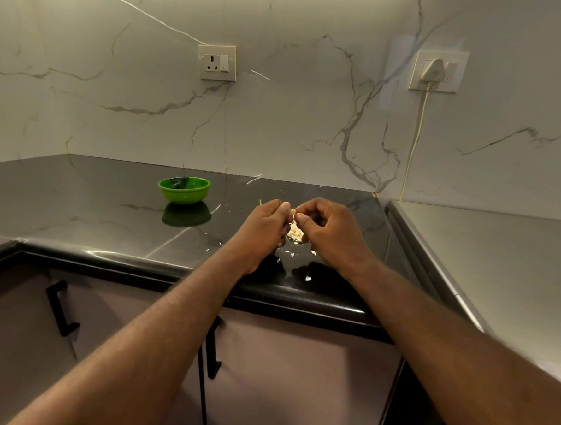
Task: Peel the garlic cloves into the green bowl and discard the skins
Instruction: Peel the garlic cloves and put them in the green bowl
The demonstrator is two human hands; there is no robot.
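The green bowl sat left on the counter, well apart. My left hand pinched the garlic clove at fingertips; right hand pinched its other end, over a pile of skins. I judged it light, firm, slippery, skin papery: hold the ends.

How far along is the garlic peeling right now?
Some peeling looks done: skin flakes litter the counter. The left hand and right hand pinch a clove between them. Left: drop it in the green bowl, whose contents I cannot see, and discard the skin flakes.
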